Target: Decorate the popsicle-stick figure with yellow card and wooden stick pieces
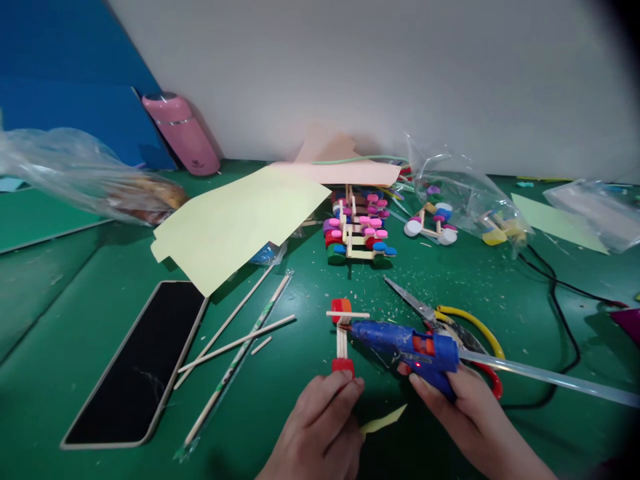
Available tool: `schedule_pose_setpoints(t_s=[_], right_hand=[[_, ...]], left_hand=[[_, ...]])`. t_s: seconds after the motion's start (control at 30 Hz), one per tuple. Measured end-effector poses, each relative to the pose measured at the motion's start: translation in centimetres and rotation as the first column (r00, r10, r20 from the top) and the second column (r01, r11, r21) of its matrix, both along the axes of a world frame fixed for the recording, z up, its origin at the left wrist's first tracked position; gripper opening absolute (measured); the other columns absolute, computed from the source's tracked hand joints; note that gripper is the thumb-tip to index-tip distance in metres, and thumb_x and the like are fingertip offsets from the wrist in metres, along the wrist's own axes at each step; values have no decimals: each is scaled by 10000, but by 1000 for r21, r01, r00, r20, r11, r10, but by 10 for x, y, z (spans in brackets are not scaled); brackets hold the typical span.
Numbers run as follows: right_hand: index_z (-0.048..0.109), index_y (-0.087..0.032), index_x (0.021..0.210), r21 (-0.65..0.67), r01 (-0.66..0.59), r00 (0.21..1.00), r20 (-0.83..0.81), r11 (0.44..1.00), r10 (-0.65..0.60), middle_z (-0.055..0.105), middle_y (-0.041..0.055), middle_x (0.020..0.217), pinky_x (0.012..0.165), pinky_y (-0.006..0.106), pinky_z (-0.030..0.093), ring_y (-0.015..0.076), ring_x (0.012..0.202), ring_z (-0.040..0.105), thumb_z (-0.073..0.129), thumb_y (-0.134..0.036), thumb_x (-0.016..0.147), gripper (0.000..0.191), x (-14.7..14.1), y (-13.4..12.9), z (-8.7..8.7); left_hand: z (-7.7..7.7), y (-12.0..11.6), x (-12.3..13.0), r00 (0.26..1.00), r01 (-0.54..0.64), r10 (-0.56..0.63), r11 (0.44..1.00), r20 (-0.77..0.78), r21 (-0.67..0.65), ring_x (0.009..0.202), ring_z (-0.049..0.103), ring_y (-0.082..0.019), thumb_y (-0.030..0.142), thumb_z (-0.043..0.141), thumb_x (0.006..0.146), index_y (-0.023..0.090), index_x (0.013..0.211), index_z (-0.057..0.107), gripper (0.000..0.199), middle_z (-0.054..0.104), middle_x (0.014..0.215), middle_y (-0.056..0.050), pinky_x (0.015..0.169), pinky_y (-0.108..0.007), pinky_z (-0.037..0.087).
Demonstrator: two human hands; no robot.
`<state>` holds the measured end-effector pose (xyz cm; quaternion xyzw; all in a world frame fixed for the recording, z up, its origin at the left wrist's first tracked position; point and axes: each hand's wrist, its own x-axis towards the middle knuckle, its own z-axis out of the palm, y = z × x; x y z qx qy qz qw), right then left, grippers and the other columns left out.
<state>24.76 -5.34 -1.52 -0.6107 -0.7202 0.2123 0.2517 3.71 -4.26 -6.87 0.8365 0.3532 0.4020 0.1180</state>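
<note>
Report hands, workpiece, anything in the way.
Left hand holding stick frame by near end. Right hand gripping blue glue gun, nozzle by frame's far end. Scissors close beside gun.

Edge crops glue stick (550, 380); left hand (323, 423) partly hides nearer red piece (343, 366)

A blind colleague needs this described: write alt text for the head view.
A right hand holds a blue glue gun, its tip close to a small stick piece with red ends, held by the left hand at a green table. Beyond are scissors and colorful small models; a dark-screened phone lies to the left.
</note>
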Motion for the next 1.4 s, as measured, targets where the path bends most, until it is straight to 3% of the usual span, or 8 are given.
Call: schedule_pose_setpoints(t_s=[0.13,0.27,0.4,0.6,1.0,1.23,1.4], right_hand=[[618,-231,915,-59,55,998,-4,997,-55,697,31,870,714,260,530,179,795,650,488,-286,825,167,5,-1,1],[626,-230,891,-145,51,998,-30,988,-56,701,22,850,670,244,539,180,773,658,458,-282,834,185,9,2,6],[619,-219,909,-126,87,995,-34,988,-92,698,33,855,679,250,537,184,777,655,452,-298,838,198,6,4,9],[638,-219,838,-64,69,997,-21,996,-71,706,25,810,682,251,536,177,731,660,488,-278,816,163,0,5,11],[622,-212,902,-108,48,999,-11,993,-50,702,34,853,670,240,541,179,764,661,459,-282,833,190,9,4,11],[617,-221,889,-133,53,997,-42,990,-59,697,23,838,683,249,535,180,772,654,462,-283,839,175,2,4,9],[596,-225,940,-163,37,998,-36,986,-44,680,35,900,748,265,515,185,829,637,453,-299,848,185,2,3,3]], left_hand=[[2,1,1,1000,6,-6,999,1,33,998,566,-172,161,415,833,188,760,655,253,678,990,-39,918,-297,416],[-2,-1,-1,1000,-4,5,1000,9,-14,983,575,-184,173,415,829,195,812,661,247,678,973,-62,874,-318,455],[-5,-2,-1,1000,-3,3,998,8,-57,987,572,-191,181,434,823,189,838,661,228,676,987,-68,876,-328,457],[0,0,1,1000,6,-6,1000,-4,16,1000,564,-180,153,422,826,188,757,654,245,678,985,-48,919,-314,417],[2,0,-2,999,20,-19,1000,-45,13,1001,565,-187,154,410,827,197,810,663,257,678,980,-55,897,-315,446],[-1,0,0,1000,23,-23,1000,11,-19,977,574,-182,144,413,825,179,769,661,257,669,990,-71,875,-307,458],[0,1,-2,999,37,-38,999,-13,-24,988,570,-186,150,430,822,184,775,658,235,668,996,-62,880,-314,457]])
